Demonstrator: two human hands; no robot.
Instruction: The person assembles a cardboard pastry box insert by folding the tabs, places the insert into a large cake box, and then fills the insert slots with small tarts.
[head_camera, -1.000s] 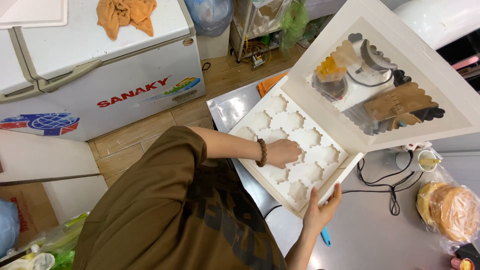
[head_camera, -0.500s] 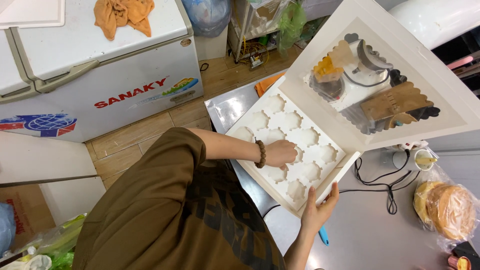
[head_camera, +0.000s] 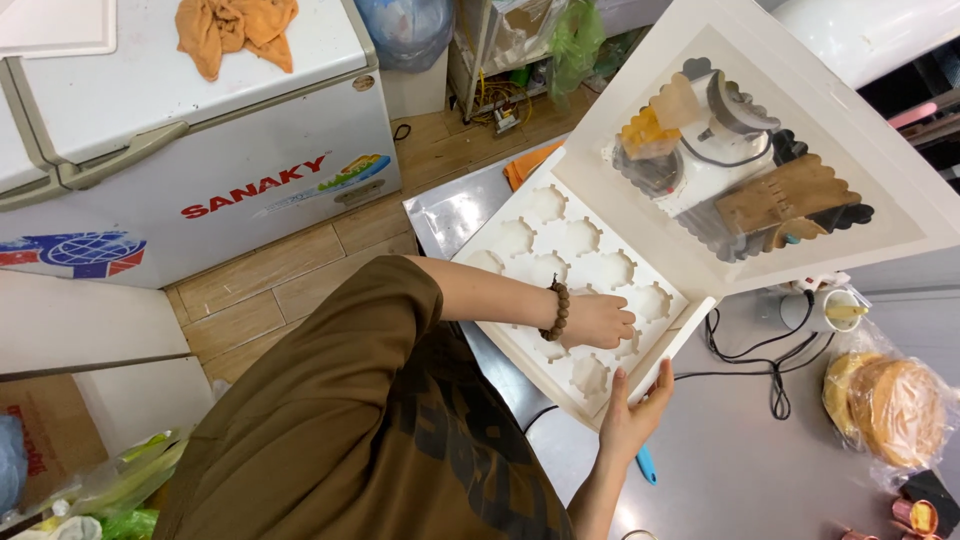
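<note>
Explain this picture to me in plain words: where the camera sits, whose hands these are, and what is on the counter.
The camera is worn on a person's head and looks straight down, so the brown-sleeved shoulder and both arms are that person's own. The left hand, with a bead bracelet at the wrist, presses on the white insert with cut-out holes inside an open white box. The right hand grips the box's near edge. The box lid stands open and has a clear window. They sit on a metal counter, beside black cables and bagged round cakes. A chest freezer stands across the floor.
</note>
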